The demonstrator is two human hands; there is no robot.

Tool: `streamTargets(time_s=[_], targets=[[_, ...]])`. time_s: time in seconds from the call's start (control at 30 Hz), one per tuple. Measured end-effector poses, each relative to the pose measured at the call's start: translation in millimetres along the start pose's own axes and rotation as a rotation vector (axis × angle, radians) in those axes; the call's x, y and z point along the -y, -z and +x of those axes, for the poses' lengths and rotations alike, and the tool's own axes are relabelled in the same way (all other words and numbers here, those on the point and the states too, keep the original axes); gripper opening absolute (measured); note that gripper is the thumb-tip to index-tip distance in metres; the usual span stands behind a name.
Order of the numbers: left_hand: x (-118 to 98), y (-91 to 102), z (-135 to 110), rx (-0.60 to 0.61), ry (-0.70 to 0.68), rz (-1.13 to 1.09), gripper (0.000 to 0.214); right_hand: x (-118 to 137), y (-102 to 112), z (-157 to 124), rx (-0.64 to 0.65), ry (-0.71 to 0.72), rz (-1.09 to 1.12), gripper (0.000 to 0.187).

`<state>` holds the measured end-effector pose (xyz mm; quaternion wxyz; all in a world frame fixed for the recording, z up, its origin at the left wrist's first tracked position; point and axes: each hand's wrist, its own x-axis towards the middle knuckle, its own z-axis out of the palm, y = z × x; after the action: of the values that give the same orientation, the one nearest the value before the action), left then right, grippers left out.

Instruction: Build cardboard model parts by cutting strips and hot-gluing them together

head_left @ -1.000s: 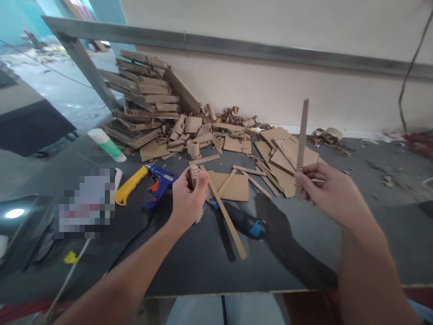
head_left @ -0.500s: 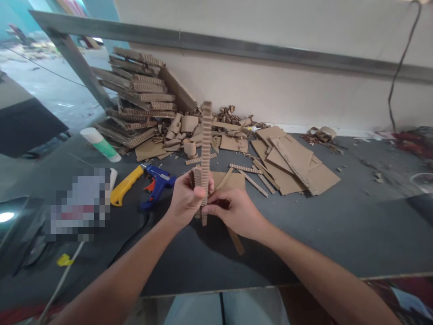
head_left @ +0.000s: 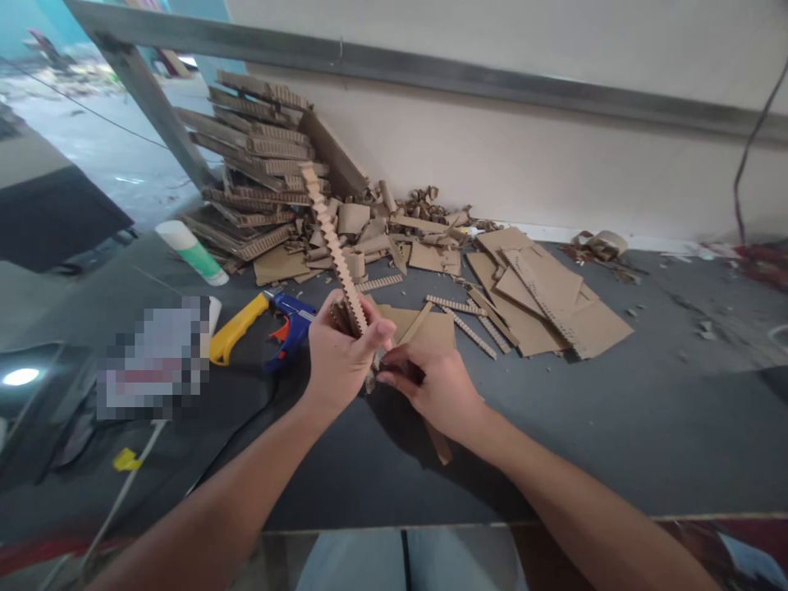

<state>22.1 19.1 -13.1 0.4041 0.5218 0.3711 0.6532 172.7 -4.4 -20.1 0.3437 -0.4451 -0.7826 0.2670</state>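
My left hand (head_left: 337, 355) grips a small bundle of corrugated cardboard pieces (head_left: 342, 315) above the dark table (head_left: 584, 427). A long corrugated cardboard strip (head_left: 331, 243) rises from that bundle and leans up to the left. My right hand (head_left: 431, 384) pinches the strip's lower end, right beside the left hand's thumb. A flat cardboard strip (head_left: 438, 442) lies on the table under my right hand, mostly hidden by it.
A blue and yellow glue gun (head_left: 264, 325) lies left of my hands, its cord trailing toward me. A white and green tube (head_left: 190, 251) sits farther left. Stacked cardboard (head_left: 258, 172), curled scraps (head_left: 394, 230) and flat sheets (head_left: 547, 300) lie along the wall.
My right hand brought the long strip from the right over to the bundle in my left hand. The strip stood upright half a second ago and now leans left.
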Motion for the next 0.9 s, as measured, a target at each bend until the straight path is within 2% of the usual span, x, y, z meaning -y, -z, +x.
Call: streamTargets(time_s=[0.07, 0.23, 0.47, 0.67, 0.9], targets=[[-1, -0.7, -1, 0.021, 0.012, -0.001, 0.044, 0, -1, -1, 0.005, 0.006, -0.01, 0.008], [-4, -2.1, -4, 0.017, -0.003, 0.035, 0.042, 1, -5, 0, 0.037, 0.022, -0.069, 0.032], [-5, -6.8, -6, 0.019, -0.011, 0.048, 0.038, 2, -17, -3, -0.034, -0.019, -0.153, 0.021], [-2, -5.5, -10, 0.018, 0.015, -0.045, 0.053, 3, -21, -8, -0.078, -0.034, -0.205, 0.016], [-4, -9.3, -12, 0.031, -0.037, -0.037, 0.041, -2, -26, -11, -0.081, 0.018, -0.221, 0.002]])
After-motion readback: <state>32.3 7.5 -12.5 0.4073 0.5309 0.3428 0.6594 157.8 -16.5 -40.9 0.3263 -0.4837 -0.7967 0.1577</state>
